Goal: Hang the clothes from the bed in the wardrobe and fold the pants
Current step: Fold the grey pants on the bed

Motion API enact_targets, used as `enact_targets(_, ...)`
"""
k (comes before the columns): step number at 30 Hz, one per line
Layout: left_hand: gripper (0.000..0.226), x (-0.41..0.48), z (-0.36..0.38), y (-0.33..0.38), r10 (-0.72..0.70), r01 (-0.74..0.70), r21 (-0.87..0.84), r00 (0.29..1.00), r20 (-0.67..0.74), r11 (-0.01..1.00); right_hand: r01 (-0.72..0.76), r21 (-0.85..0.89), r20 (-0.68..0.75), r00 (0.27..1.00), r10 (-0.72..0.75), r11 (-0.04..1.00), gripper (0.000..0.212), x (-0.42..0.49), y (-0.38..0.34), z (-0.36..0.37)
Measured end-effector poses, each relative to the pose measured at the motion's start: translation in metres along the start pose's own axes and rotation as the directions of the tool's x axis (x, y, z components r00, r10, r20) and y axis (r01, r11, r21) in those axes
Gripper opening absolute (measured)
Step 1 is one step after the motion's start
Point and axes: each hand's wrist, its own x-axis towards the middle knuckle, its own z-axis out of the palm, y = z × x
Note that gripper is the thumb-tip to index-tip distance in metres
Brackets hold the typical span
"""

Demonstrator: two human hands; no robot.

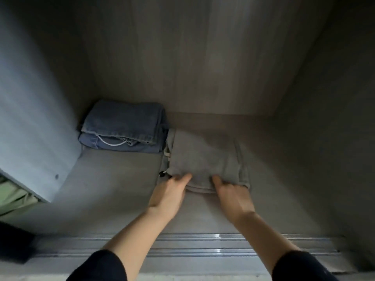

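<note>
A folded pair of grey pants [205, 159] lies on the wardrobe floor [113, 185], its drawstring with a black toggle [162, 173] trailing at the left. My left hand [170, 192] holds the near left edge of the grey pants, thumb on top and fingers hidden below the fabric. My right hand [231, 196] holds the near right edge the same way. A folded pair of blue jeans [123, 126] sits in the back left corner, just touching the grey pants.
A pale sliding door panel [30, 118] stands at the left, with green fabric [12, 197] showing behind its lower edge. Metal door tracks [192, 246] run along the front. Wood-grain walls [203, 57] close in the back and right.
</note>
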Motion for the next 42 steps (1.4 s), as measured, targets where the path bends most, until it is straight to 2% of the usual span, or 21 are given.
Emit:
enact_targets(4,0.056,0.03,0.009,-0.005,-0.028,0.022,-0.168,0.999,-0.031,0.985,-0.05,0.097,-0.031,0.998,0.053,0.994,0.061,0.035,0.016,-0.008)
enact_targets(7,0.061,0.054,0.02,-0.009,-0.048,0.039,-0.237,0.998,-0.031,0.971,-0.052,0.178,-0.022,0.998,0.056,0.983,0.059,0.054,0.022,-0.008)
enact_targets(12,0.065,0.082,0.029,-0.02,-0.056,0.05,-0.148,0.998,-0.038,0.988,-0.037,0.203,-0.028,0.999,0.044,0.979,0.069,0.087,0.029,-0.003)
enact_targets(21,0.069,0.124,0.013,-0.039,-0.063,0.086,-0.156,0.987,0.147,0.984,-0.005,0.179,0.008,1.0,0.004,0.984,0.077,0.125,0.033,0.003)
enact_targets(24,0.071,0.115,0.012,-0.034,-0.092,0.137,-0.197,0.971,0.222,0.971,-0.046,0.211,0.086,0.996,0.029,0.976,0.082,0.123,0.031,0.001)
enact_targets(26,0.07,0.1,0.009,-0.03,-0.087,0.145,-0.183,0.952,0.295,0.972,-0.075,0.271,0.171,0.985,0.029,0.96,0.088,0.111,0.032,-0.001)
enact_targets(28,0.068,0.084,0.0,-0.027,-0.086,0.138,-0.15,0.947,0.31,0.979,-0.073,0.31,0.232,0.973,-0.001,0.948,0.09,0.091,0.031,-0.008)
enact_targets(31,0.066,0.054,-0.031,-0.013,-0.085,0.118,-0.124,0.966,0.245,0.985,-0.109,0.346,0.232,0.972,0.028,0.932,0.079,0.05,0.031,-0.029)
enact_targets(35,0.063,0.011,-0.088,0.027,-0.024,0.067,-0.117,0.944,0.33,0.991,-0.226,0.408,0.27,0.955,0.12,0.885,0.068,-0.016,0.028,-0.081)
enact_targets(38,0.059,-0.016,-0.158,0.075,-0.004,0.07,-0.149,0.914,0.406,0.986,-0.311,0.462,0.311,0.934,0.177,0.83,0.057,-0.076,0.032,-0.149)
enact_targets(42,0.056,-0.044,-0.264,0.147,0.034,0.053,-0.17,0.88,0.475,0.984,-0.389,0.481,0.341,0.908,0.241,0.785,0.057,-0.149,0.045,-0.265)
